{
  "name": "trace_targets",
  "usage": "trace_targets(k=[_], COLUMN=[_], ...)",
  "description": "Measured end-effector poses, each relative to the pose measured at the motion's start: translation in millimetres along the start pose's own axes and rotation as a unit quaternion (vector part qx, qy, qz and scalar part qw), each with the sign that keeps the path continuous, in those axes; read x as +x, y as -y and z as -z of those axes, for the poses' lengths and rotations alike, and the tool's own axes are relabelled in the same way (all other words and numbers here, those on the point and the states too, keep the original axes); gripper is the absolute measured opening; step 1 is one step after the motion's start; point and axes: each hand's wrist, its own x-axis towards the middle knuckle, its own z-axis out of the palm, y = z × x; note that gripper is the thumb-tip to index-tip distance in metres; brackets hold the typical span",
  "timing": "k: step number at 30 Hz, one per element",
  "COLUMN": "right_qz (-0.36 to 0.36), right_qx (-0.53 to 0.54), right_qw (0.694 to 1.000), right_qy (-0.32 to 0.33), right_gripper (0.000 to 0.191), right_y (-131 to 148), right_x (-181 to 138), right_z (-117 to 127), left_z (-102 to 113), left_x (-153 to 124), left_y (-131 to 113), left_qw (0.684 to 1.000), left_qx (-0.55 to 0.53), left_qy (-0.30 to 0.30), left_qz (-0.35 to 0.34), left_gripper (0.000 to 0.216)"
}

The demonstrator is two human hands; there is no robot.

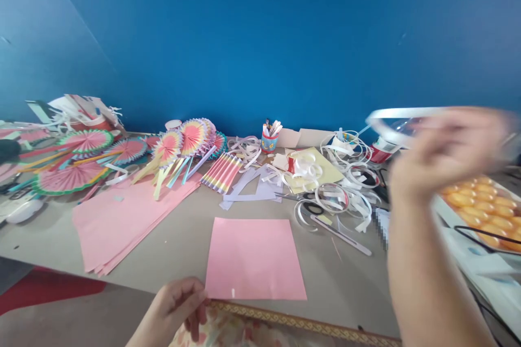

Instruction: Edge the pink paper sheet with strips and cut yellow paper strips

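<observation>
A pink sheet of paper [254, 257] lies flat at the front edge of the table. My left hand [183, 303] is at its lower left corner, thumb and fingers closed on the edge there. A small pale mark shows near the sheet's bottom edge. Raised at the right, my right hand [456, 152] is blurred by motion, its fingers closed on a thin white strip [394, 113] that curls out to the left. Beyond the sheet are a pleated striped paper [222, 172], a cutter knife [342, 236] and scissors [315, 208].
Loose white strips [334, 198] are heaped right of centre. Stacked pink sheets [126, 222] lie at the left, with several folded paper fans [191, 138] behind. A cup of pens [269, 140] stands near the blue wall. Plastic-wrapped packaging [480, 206] is at the right.
</observation>
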Motion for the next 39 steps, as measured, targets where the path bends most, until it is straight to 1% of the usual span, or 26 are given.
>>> trace_targets(k=[1, 2, 3, 4, 5, 7, 8, 9, 10, 12, 13, 15, 17, 18, 20, 22, 23, 25, 27, 29, 31, 33, 35, 37, 38, 39], right_qz=[0.023, 0.035, 0.05, 0.063, 0.071, 0.099, 0.135, 0.18, 0.217, 0.27, 0.288, 0.301, 0.3, 0.297, 0.293, 0.29, 0.288, 0.281, 0.272, 0.264, 0.259, 0.253, 0.244, 0.234, 0.232, 0.22], right_qx=[-0.041, -0.078, -0.084, -0.084, -0.085, -0.075, -0.033, 0.013, 0.032, 0.055, 0.062, 0.067, 0.063, 0.06, 0.056, 0.054, 0.054, 0.054, 0.055, 0.06, 0.072, 0.093, 0.118, 0.148, 0.171, 0.227], right_qw=[0.999, 0.995, 0.992, 0.99, 0.989, 0.988, 0.985, 0.974, 0.96, 0.934, 0.923, 0.911, 0.908, 0.907, 0.905, 0.901, 0.899, 0.898, 0.899, 0.9, 0.9, 0.902, 0.906, 0.907, 0.9, 0.883], right_qy=[0.021, 0.057, 0.078, 0.089, 0.093, 0.087, 0.099, 0.139, 0.175, 0.227, 0.247, 0.274, 0.287, 0.293, 0.304, 0.318, 0.325, 0.335, 0.34, 0.342, 0.342, 0.337, 0.325, 0.318, 0.327, 0.349], right_gripper=[0.053, 0.046, 0.038, 0.032, 0.031, 0.033, 0.034, 0.034, 0.032, 0.023, 0.022, 0.021, 0.02, 0.019, 0.017, 0.015, 0.014, 0.013, 0.014, 0.017, 0.018, 0.017, 0.016, 0.016, 0.013, 0.012], right_y=[16.6, 31.9, 45.4, 56.9, 66.5, 82.1, 89.5, 97.5, 106.2, 125.7, 135.5, 152.8, 164.9, 168.7, 172.9, 174.2, 174.5, 175.5, 177.5, 179.7, 180.5, 178.3, 173.3, 167.1, 164.3, 162.0], right_x=[15.3, 27.2, 34.6, 37.0, 34.4, 17.6, 5.6, -6.8, -18.7, -37.1, -42.6, -46.9, -45.0, -43.1, -38.9, -35.8, -34.9, -34.3, -34.4, -33.9, -31.6, -28.7, -27.6, -31.1, -34.9, -39.8], right_z=[-11.7, -24.1, -36.6, -48.6, -59.7, -77.9, -85.2, -91.5, -97.3, -108.5, -114.2, -124.9, -133.3, -136.4, -140.6, -143.1, -144.0, -145.5, -145.9, -143.6, -136.6, -123.4, -105.0, -84.8, -75.6, -67.5], left_z=[-0.7, -1.2, -1.5, -1.6, -1.6, -1.6, -1.7, -2.0, -2.4, -3.3, -3.4, -1.7, 3.3, 7.1, 15.9, 24.1, 27.1, 30.2, 29.3, 26.0, 22.7, 21.5, 23.2, 26.7, 28.4, 29.9], left_x=[-0.2, -0.5, -0.9, -1.1, -1.3, -0.8, -0.3, 0.3, 0.8, 1.1, 0.7, -1.2, -4.1, -5.5, -7.2, -6.0, -3.9, 3.5, 13.9, 25.0, 34.2, 40.3, 43.9, 47.2, 49.4, 52.3], left_y=[0.7, 1.2, 1.6, 1.7, 1.8, 1.4, 1.0, 0.5, -0.1, -1.7, -2.6, -4.4, -5.3, -5.5, -5.8, -8.0, -10.4, -17.3, -25.5, -31.7, -33.7, -32.3, -31.2, -34.9, -39.5, -46.0], left_qw=[1.0, 1.0, 1.0, 1.0, 1.0, 1.0, 1.0, 1.0, 1.0, 1.0, 0.999, 0.997, 0.989, 0.981, 0.953, 0.918, 0.903, 0.873, 0.836, 0.798, 0.774, 0.766, 0.774, 0.793, 0.805, 0.818], left_qx=[0.002, 0.004, 0.006, 0.008, 0.009, 0.009, 0.01, 0.012, 0.015, 0.029, 0.043, 0.08, 0.141, 0.181, 0.267, 0.33, 0.35, 0.385, 0.434, 0.488, 0.525, 0.538, 0.523, 0.483, 0.455, 0.423], left_qy=[-0.004, -0.008, -0.011, -0.013, -0.012, -0.004, 0.001, 0.002, 0.002, -0.002, -0.004, -0.007, -0.031, -0.056, -0.125, -0.175, -0.181, -0.156, -0.116, -0.096, -0.084, -0.07, -0.065, -0.084, -0.099, -0.111], left_qz=[-0.003, -0.006, -0.01, -0.013, -0.013, -0.008, -0.003, 0.0, 0.002, 0.004, 0.004, -0.001, -0.019, -0.033, -0.071, -0.133, -0.172, -0.256, -0.315, -0.34, -0.344, -0.345, -0.351, -0.363, -0.368, -0.373], left_gripper=[0.052, 0.052, 0.053, 0.053, 0.054, 0.054, 0.054, 0.055, 0.055, 0.055, 0.055, 0.054, 0.052, 0.05, 0.044, 0.035, 0.028, 0.021, 0.025, 0.031, 0.033, 0.031, 0.028, 0.027, 0.028, 0.028])
